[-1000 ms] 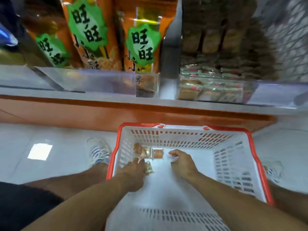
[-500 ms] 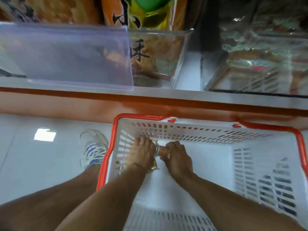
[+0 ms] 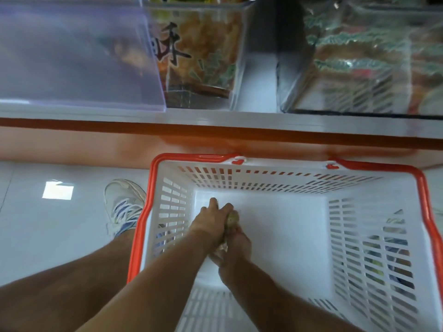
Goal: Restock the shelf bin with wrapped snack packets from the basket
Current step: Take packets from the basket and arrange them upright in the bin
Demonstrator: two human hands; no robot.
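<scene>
Your hands had drawn together at the basket's (image 3: 282, 161) floor: a second earlier they worked apart among scattered packets (image 3: 232, 218). Now your left hand (image 3: 211, 221) and right hand (image 3: 236, 245) cupped them, fingers curled round. At 1 o'clock, beyond, the bin (image 3: 359, 75) waited; lifting looked next.

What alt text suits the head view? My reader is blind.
Both hands, left hand over right hand, gather wrapped snack packets inside a white basket with an orange rim. Above, clear shelf bins hold packaged snacks.
</scene>
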